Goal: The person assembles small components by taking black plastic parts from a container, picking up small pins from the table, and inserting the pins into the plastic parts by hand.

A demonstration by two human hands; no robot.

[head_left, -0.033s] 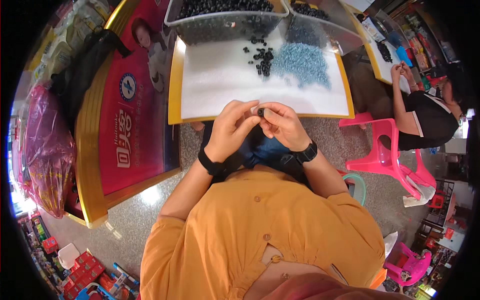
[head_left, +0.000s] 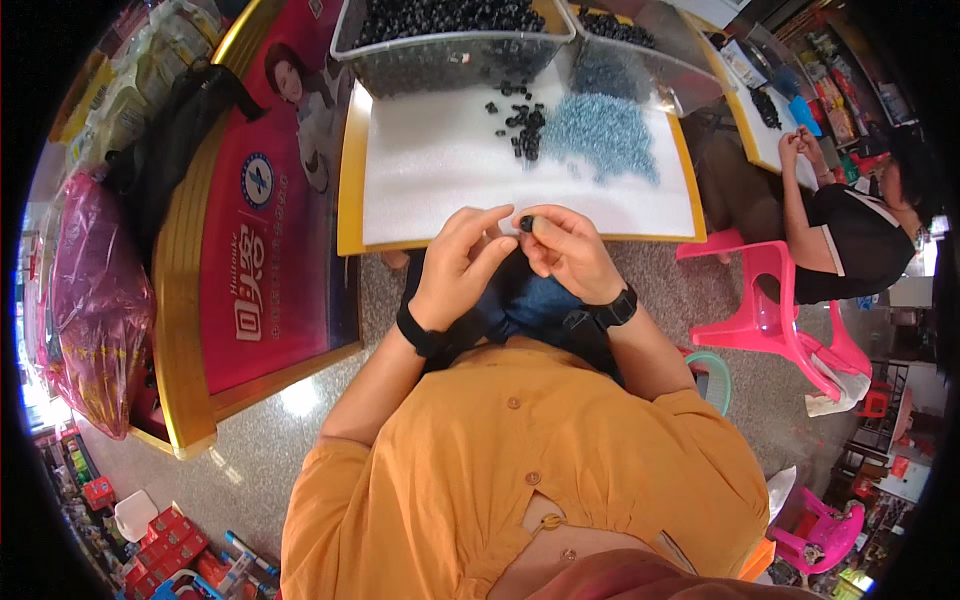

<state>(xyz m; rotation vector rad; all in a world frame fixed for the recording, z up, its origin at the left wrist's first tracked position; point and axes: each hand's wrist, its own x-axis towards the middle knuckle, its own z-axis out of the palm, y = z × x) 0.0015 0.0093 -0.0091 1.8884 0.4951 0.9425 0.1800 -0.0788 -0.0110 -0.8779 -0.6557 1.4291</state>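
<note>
Both my hands meet in front of the table's near edge. My right hand (head_left: pixel 572 252) pinches a small black cylindrical piece (head_left: pixel 527 223) between thumb and forefinger. Just beside it, my left hand (head_left: pixel 452 268) has its thumb and forefinger curled toward each other. Something small and pale may sit between those fingertips, too small to name. Beyond my hands, loose black pieces (head_left: pixel 526 130) lie scattered on the white tabletop (head_left: pixel 430 170). To their right spreads a heap of small light-blue pieces (head_left: pixel 600 132).
A clear bin (head_left: pixel 450 62) full of black pieces stands at the table's far side, with another clear bin (head_left: pixel 650 60) right of it. A pink plastic chair (head_left: pixel 765 300) is at the right, near a seated person (head_left: pixel 850 230) at another table. A red-panelled counter (head_left: pixel 250 260) stands left.
The black piece has turned slightly in my right fingers. My left fingertips sit a little farther from it. The whole view has shifted slightly.
</note>
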